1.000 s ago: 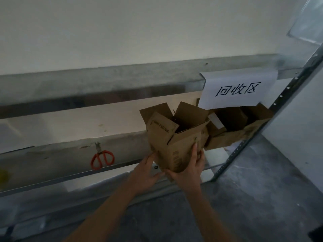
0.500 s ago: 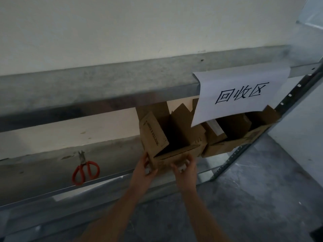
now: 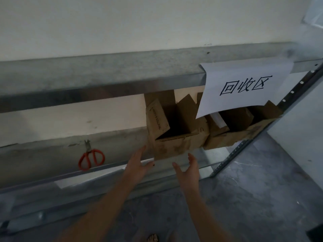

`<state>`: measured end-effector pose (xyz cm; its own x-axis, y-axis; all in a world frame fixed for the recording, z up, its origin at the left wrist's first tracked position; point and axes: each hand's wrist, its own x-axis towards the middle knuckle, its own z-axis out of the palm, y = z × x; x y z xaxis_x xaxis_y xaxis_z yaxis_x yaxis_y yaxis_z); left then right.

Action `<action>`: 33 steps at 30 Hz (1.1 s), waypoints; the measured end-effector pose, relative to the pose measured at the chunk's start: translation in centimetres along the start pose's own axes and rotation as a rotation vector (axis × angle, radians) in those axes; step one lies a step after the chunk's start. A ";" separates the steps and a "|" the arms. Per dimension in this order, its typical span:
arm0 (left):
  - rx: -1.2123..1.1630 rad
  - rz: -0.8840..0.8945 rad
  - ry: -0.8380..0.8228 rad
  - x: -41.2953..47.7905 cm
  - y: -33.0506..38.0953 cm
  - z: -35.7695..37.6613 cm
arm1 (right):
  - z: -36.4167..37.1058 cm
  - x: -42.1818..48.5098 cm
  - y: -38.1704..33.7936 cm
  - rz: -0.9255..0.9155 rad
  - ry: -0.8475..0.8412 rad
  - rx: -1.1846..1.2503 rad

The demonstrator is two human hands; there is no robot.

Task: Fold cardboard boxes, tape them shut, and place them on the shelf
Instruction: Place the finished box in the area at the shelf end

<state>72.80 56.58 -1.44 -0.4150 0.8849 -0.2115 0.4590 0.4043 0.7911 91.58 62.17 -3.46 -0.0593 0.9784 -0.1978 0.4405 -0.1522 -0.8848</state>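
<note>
A brown cardboard box (image 3: 176, 145) with its top flaps standing open rests on the metal shelf (image 3: 52, 154), next to another open cardboard box (image 3: 232, 135) on its right. My left hand (image 3: 138, 165) hovers just below the box's lower left corner, fingers spread, holding nothing. My right hand (image 3: 189, 167) is a short way below the box's front face, also spread and apart from the cardboard.
Red-handled scissors (image 3: 91, 157) lie on the shelf to the left. A white paper sign (image 3: 244, 88) hangs from the upper shelf beam (image 3: 104, 79) over the boxes. A perforated upright post (image 3: 262, 123) stands at the right. Grey concrete floor below.
The box went from my hands onto the shelf beside the other box. Both hands let go of it and drew back slightly.
</note>
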 end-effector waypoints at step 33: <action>0.654 -0.310 0.394 -26.0 -45.6 -61.3 | 61.0 -38.9 -24.6 -0.781 -0.758 -0.588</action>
<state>14.48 0.90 3.16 -0.7874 0.6142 -0.0519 0.5927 0.7776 0.2097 28.45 19.35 0.25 -0.9041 0.4216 -0.0699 0.3782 0.7130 -0.5904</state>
